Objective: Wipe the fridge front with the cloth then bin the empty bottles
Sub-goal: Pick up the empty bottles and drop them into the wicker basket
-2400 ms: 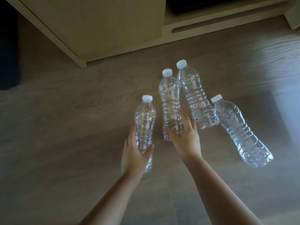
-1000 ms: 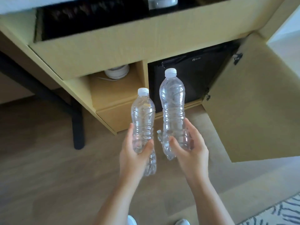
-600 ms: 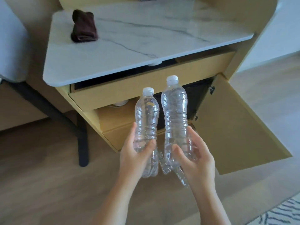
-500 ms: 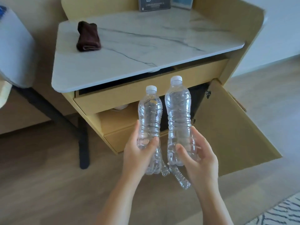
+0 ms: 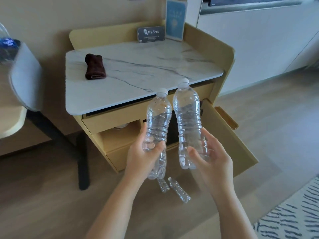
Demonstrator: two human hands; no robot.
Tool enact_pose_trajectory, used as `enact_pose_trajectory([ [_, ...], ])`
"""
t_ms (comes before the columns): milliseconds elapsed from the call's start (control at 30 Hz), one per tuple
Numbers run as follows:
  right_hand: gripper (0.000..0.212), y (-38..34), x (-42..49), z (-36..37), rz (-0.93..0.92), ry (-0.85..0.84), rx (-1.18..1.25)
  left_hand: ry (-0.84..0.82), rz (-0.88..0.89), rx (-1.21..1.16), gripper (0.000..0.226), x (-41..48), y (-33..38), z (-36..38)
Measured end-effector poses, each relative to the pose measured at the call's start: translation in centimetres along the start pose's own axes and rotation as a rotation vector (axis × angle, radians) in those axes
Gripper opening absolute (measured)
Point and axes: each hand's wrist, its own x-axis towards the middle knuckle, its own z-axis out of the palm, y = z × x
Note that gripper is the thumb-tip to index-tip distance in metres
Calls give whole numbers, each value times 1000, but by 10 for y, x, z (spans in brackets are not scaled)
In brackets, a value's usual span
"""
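Left hand (image 5: 142, 158) grips the left bottle (image 5: 158, 118), right hand (image 5: 213, 161) the right bottle (image 5: 187, 114). Two floor bottles (image 5: 179, 190) lie at six o'clock; cloth (image 5: 95, 69) on countertop (image 5: 155, 66) at ten o'clock.

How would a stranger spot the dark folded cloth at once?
Find the yellow wooden cabinet against the wall, with its white marble top. On that top's left side lies the dark brown folded cloth. It is the only soft thing there; the grey sign and blue card stand at the back.
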Motion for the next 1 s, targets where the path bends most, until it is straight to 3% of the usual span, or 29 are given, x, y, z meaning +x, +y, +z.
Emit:
enact_pose_trajectory([
  [467,61,-71,-30,2,-118,-6,-161,-45,30,4,84,-18,21,-52],
  [600,60,-78,-32,2,-86,13,-156,-80,43,-33,86,-14,24,-66],
  [767,60,-75,-40,5,-40,85,-164,-126,48,-59,69,-10,25,-73],
  [1000,60,-60,-55,-12,14,177,-204,-246,48,-90,72,-10,12,-49],
])
